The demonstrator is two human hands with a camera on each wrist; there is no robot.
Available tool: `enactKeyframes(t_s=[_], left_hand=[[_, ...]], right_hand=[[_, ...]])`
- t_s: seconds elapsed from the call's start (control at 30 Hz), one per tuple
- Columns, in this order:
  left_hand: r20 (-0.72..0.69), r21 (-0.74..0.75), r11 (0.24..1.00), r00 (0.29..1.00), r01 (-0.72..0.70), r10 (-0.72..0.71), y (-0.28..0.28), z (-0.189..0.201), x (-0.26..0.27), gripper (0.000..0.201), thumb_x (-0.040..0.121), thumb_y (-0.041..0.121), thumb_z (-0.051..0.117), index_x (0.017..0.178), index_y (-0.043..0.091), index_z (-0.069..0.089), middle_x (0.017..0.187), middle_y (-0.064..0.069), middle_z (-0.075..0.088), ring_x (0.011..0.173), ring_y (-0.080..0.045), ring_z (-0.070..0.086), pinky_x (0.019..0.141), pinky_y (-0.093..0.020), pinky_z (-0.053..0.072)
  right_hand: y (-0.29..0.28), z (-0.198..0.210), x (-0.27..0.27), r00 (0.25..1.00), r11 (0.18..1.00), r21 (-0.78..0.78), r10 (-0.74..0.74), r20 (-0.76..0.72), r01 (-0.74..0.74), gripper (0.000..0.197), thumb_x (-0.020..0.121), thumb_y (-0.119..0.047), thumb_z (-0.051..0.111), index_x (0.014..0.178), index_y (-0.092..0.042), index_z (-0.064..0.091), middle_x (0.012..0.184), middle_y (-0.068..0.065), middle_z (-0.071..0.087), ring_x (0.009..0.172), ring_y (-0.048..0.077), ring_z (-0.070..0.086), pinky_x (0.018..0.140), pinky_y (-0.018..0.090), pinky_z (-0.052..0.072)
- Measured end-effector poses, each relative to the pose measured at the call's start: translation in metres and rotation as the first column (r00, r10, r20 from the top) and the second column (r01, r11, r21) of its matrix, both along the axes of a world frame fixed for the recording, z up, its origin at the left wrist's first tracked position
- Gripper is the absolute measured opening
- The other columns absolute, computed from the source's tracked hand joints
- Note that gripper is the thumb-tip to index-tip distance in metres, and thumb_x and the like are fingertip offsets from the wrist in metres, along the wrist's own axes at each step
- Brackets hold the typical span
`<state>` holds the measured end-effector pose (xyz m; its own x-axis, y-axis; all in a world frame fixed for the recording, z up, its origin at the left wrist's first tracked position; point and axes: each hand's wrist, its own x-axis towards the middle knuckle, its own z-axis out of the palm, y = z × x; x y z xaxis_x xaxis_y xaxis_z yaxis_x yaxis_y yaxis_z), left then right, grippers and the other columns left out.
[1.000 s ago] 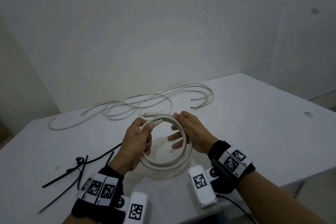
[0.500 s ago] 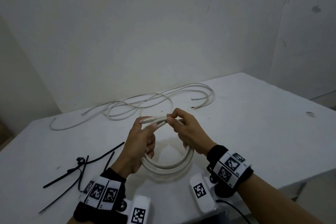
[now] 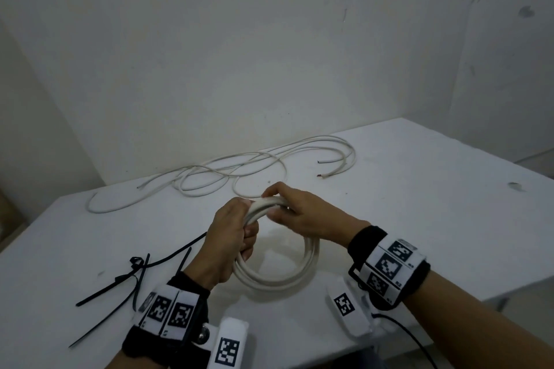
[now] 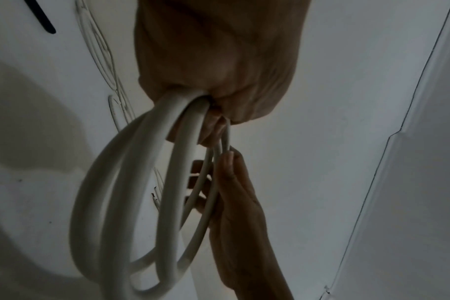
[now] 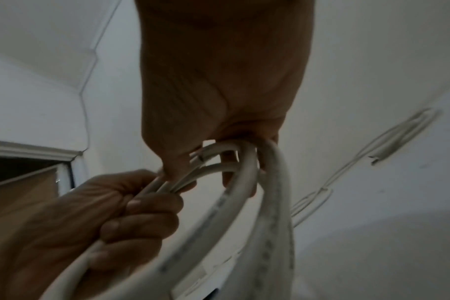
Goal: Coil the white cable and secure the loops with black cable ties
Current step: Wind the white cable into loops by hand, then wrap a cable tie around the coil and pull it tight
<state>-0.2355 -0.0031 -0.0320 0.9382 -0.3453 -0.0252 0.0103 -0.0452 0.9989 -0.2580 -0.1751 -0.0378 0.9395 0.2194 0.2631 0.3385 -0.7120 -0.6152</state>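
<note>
A thick white cable (image 3: 278,280) is wound into a coil of several loops, held upright just above the white table (image 3: 419,219). My left hand (image 3: 230,237) grips the coil's left side in a fist; the left wrist view shows the loops (image 4: 131,182) running out of that fist. My right hand (image 3: 296,213) holds the top of the coil, fingers curled round the loops (image 5: 244,166) and the cable's cut end. Several black cable ties (image 3: 132,278) lie loose on the table to the left of my left wrist.
Thinner white cables (image 3: 239,165) sprawl across the back of the table near the wall, bare ends at the right. The table's front edge runs just under my wrists; its right corner is at the far right.
My right hand has closed over the top of the coil, sliding from the inner right side up to the loops beside my left hand. The coil stays in my left fist.
</note>
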Motion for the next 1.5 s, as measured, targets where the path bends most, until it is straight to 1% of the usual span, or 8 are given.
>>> enactKeyframes(t_s=[0.17,0.4,0.6,0.9,1.13,1.3,1.4,1.5], left_hand=[[0.013,0.006,1.000,1.000,0.007,-0.007,0.005,0.000,-0.006,0.027,0.100,0.026,0.037,0.077,0.014,0.041,0.052,-0.001,0.035,0.040,-0.011,0.024,0.041,-0.022,0.022],[0.039,0.209,0.975,0.996,0.076,-0.086,0.019,-0.001,-0.005,0.028,0.100,0.024,0.031,0.084,0.007,0.047,0.055,-0.004,0.044,0.044,-0.016,0.035,0.046,-0.030,0.038],[-0.236,0.289,0.913,0.946,0.287,-0.222,0.045,0.047,0.008,0.041,0.092,0.019,0.030,0.092,-0.007,0.062,0.067,-0.020,0.058,0.053,-0.031,0.054,0.062,-0.041,0.053],[-0.014,0.472,0.866,0.984,0.165,-0.180,0.101,0.088,0.017,0.037,0.099,0.030,0.047,0.103,-0.004,0.063,0.080,-0.013,0.071,0.061,-0.028,0.068,0.057,-0.033,0.056],[-0.056,0.361,0.920,0.988,0.155,-0.144,0.140,0.078,0.017,0.036,0.100,0.038,0.040,0.081,0.009,0.051,0.061,-0.001,0.040,0.048,-0.013,0.037,0.053,-0.033,0.051],[0.043,0.412,0.911,0.999,-0.013,-0.005,0.153,0.067,0.020,0.036,0.100,0.035,0.043,0.078,0.008,0.051,0.056,0.001,0.035,0.045,-0.011,0.030,0.046,-0.030,0.042],[0.062,0.386,0.917,0.995,-0.100,0.083,0.168,0.066,0.026,0.031,0.100,0.028,0.046,0.078,0.006,0.051,0.054,0.001,0.035,0.043,-0.012,0.029,0.045,-0.028,0.038],[0.058,0.320,0.936,0.989,-0.146,0.135,0.189,0.071,0.035,0.031,0.101,0.028,0.044,0.078,0.008,0.048,0.054,0.002,0.033,0.041,-0.011,0.027,0.044,-0.027,0.037]], right_hand=[[0.015,0.002,0.003,0.985,0.929,-0.371,0.065,0.159,-0.001,0.041,0.099,-0.037,0.041,0.133,-0.016,0.044,0.110,0.008,0.054,0.087,0.026,0.057,0.076,0.034,0.045],[0.027,0.001,0.003,0.997,0.916,-0.400,0.047,0.064,-0.018,0.028,0.100,-0.032,0.040,0.120,-0.012,0.046,0.105,0.009,0.056,0.086,0.026,0.055,0.073,0.034,0.042],[0.047,0.025,0.008,0.987,0.897,-0.430,0.145,0.075,-0.099,0.008,0.097,-0.019,0.042,0.104,-0.017,0.047,0.099,0.008,0.057,0.084,0.027,0.057,0.072,0.037,0.045],[0.102,0.066,0.034,0.966,0.878,-0.450,0.236,0.106,-0.165,0.007,0.099,-0.020,0.040,0.103,-0.015,0.045,0.103,0.006,0.058,0.087,0.021,0.051,0.068,0.029,0.032],[0.148,0.065,0.052,0.960,0.895,-0.383,0.273,0.061,-0.230,0.003,0.097,-0.018,0.042,0.096,-0.015,0.043,0.104,0.007,0.064,0.093,0.027,0.058,0.079,0.041,0.047],[0.165,0.063,0.061,0.973,0.945,-0.235,0.225,-0.041,-0.228,0.039,0.093,-0.032,0.056,0.123,-0.010,0.044,0.099,0.005,0.060,0.093,0.024,0.056,0.072,0.030,0.038],[0.154,0.065,0.063,0.983,0.954,-0.251,0.141,-0.115,-0.166,0.072,0.083,-0.045,0.068,0.140,-0.018,0.032,0.117,0.006,0.057,0.096,0.018,0.054,0.081,0.028,0.041],[0.133,0.061,0.059,0.913,0.970,-0.218,0.011,-0.407,-0.109,0.055,0.080,-0.055,0.065,0.114,-0.013,0.055,0.106,0.005,0.066,0.084,0.019,0.063,0.073,0.029,0.050]])
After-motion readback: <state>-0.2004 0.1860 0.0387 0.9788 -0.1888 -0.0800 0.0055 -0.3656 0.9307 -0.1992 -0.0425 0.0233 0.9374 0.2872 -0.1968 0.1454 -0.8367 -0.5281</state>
